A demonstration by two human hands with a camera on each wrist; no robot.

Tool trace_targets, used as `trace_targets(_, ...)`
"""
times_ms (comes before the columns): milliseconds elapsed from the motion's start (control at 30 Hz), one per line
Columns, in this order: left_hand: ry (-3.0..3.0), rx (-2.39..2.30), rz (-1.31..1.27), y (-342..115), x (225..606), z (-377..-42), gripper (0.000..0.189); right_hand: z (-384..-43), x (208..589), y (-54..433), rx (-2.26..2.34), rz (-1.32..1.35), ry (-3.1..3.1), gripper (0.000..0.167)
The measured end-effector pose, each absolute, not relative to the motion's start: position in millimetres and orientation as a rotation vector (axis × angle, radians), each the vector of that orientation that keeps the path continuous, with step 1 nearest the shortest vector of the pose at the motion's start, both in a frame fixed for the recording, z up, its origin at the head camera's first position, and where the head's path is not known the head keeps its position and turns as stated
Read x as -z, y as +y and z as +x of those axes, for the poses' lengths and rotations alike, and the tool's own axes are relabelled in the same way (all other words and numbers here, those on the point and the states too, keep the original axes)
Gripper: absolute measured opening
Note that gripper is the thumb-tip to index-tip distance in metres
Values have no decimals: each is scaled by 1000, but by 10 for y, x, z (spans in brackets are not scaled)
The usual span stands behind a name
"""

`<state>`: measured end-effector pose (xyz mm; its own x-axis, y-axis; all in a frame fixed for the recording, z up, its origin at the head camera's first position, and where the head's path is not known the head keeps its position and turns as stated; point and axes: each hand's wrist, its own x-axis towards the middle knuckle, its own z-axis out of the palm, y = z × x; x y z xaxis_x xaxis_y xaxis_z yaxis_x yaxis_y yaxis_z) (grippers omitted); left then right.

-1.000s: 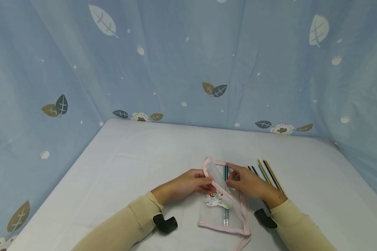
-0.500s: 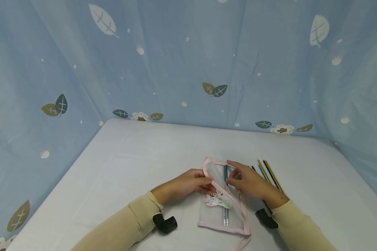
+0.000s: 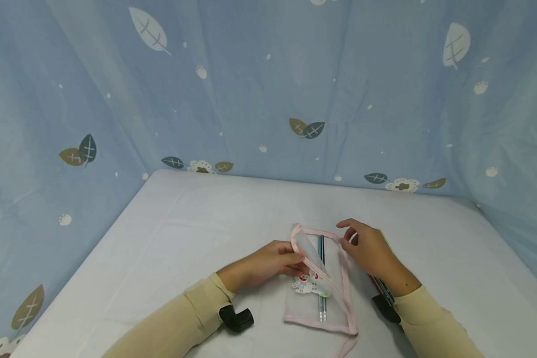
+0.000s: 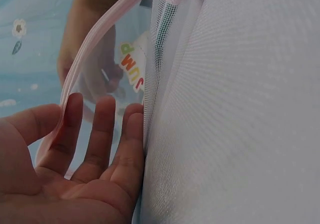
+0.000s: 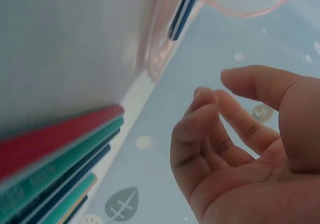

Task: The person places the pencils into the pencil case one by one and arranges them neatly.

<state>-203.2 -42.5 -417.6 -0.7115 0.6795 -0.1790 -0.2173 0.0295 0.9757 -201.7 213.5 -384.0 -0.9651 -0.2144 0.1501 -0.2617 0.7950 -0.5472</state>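
Note:
A clear mesh pouch [image 3: 295, 309] with pink trim lies at the table's middle front, its upper flap lifted. My left hand [image 3: 273, 261] pinches the flap's pink edge between thumb and forefinger, as the left wrist view shows with the zip edge [image 4: 82, 64]. Inside the pouch lie dark and teal pencils [image 3: 320, 248], side by side. Just right of the pouch hovers my right hand [image 3: 369, 248], fingers loosely bent and holding nothing. Beneath it lie several loose pencils, among them a red pencil [image 5: 65, 136] and a teal pencil [image 5: 60, 171]; the head view mostly hides them.
A white cloth covers the table [image 3: 206, 214]. Blue patterned curtain [image 3: 259, 89] closes off the back and sides. A pink strap [image 3: 346, 346] trails from the pouch's lower right corner. A cartoon label [image 3: 311, 285] sits on the pouch.
My right hand has withdrawn from the pouch opening and moved right, above the loose pencils. The pencils inside have stayed in place. My left hand keeps its hold on the flap.

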Motion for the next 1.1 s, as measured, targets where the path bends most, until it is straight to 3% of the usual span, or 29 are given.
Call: trace_targets(1100, 1661, -1758, 490, -434, 4214, -2043, 27, -1902, 3851, 2454, -820, 454, -3111, 36)
